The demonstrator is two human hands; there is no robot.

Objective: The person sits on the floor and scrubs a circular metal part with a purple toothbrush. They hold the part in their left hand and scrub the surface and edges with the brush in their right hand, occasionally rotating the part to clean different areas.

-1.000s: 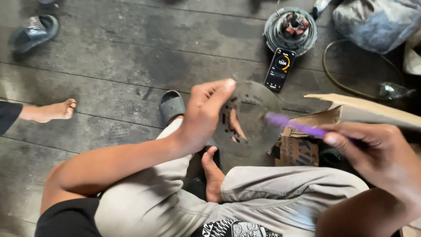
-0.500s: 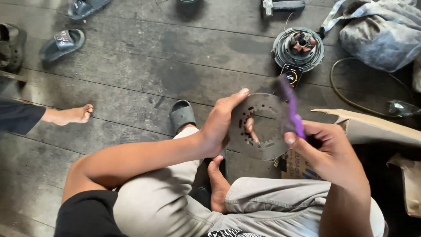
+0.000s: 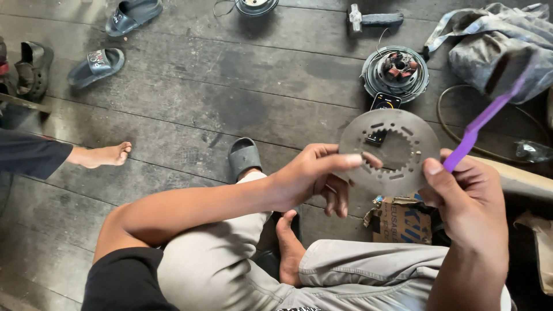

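One flat grey metal ring plate with a toothed inner hole (image 3: 390,151), pinched at its near-left rim by the left hand (image 3: 311,178), with the right hand (image 3: 469,193) beside its right rim clenching a purple plastic brush handle (image 3: 481,124).

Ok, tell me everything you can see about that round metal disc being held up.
The metal disc is a flat, dull grey ring with a toothed inner opening and small slots around it. It looks worn and dusty. It is held off the floor, its face toward the camera. The left hand pinches its left edge; the right hand, gripping a purple brush handle, touches its right edge.
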